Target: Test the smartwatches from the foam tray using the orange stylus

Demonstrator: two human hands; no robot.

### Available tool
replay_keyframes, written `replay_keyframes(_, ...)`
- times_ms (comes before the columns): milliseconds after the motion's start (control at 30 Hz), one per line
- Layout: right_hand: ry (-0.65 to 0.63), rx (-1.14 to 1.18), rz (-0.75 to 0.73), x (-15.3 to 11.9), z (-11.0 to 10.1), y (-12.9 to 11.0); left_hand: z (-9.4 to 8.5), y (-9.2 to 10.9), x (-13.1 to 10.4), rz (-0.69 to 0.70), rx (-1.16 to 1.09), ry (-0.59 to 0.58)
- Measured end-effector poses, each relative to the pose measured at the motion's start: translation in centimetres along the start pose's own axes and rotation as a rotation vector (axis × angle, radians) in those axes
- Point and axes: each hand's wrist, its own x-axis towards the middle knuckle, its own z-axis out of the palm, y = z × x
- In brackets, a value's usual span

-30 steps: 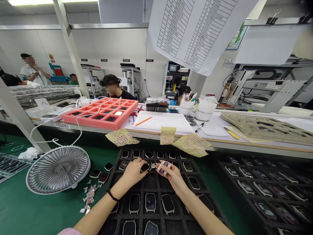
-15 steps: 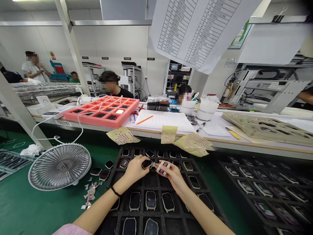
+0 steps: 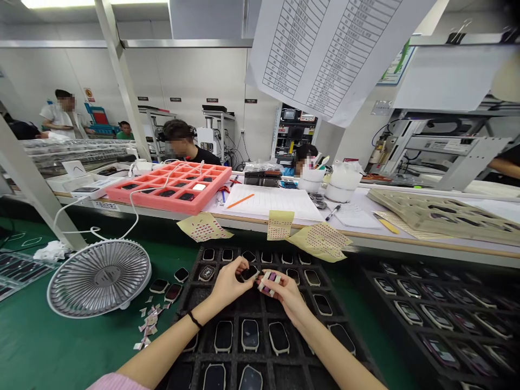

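Observation:
My left hand [image 3: 231,283] is closed around a smartwatch case [image 3: 248,273], with its dark screen facing up. Close beside it, my right hand [image 3: 286,292] grips a small white block with purple stripes [image 3: 269,283]. Where the fingertips nearly meet, I cannot tell whether the two things touch. Both hands are over a black foam tray [image 3: 262,355], whose compartments hold several watch cases, among them a watch case [image 3: 250,334] and another watch case [image 3: 279,337].
Left of the tray are loose watches [image 3: 159,285], a pile of small paper scraps [image 3: 150,323] and a grey fan [image 3: 101,276]. A second tray of watches [image 3: 441,319] lies right. A shelf ahead bears a pink foam tray [image 3: 195,203] and papers [image 3: 272,201]; yellow sticker sheets [image 3: 281,225] hang from its edge.
The watch case in my left hand has shifted slightly right and turned. A small pale tab between my hands no longer shows. My right hand has tilted the striped block and lowered it a little.

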Motion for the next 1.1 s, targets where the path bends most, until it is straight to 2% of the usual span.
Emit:
replay_keyframes(100,0.004,-0.005,-0.002,0.0,0.0,0.0,0.0,-0.3,0.1,-0.026,-0.047,0.012)
replay_keyframes(200,0.004,0.005,-0.006,0.1,0.0,-0.1,0.2,-0.8,0.4,-0.109,-0.202,0.015)
replay_keyframes(367,-0.010,0.022,-0.002,-0.1,0.1,-0.2,0.2,-1.5,1.0,-0.400,-0.651,0.018)
replay_keyframes(500,-0.020,0.019,0.003,-0.2,0.2,-0.3,0.0,-2.0,1.2,-0.573,-0.858,0.066)
replay_keyframes(633,-0.014,0.005,0.002,-0.2,0.3,-0.3,0.0,-2.6,1.3,-0.615,-0.995,0.054)
replay_keyframes(867,-0.020,-0.012,-0.007,-0.1,0.2,-0.1,0.0,-3.3,1.6,-0.645,-1.043,0.045)
replay_keyframes(1100,-0.034,-0.011,-0.010,0.0,0.1,0.1,-0.1,-3.1,1.6,-0.662,-1.065,0.044)
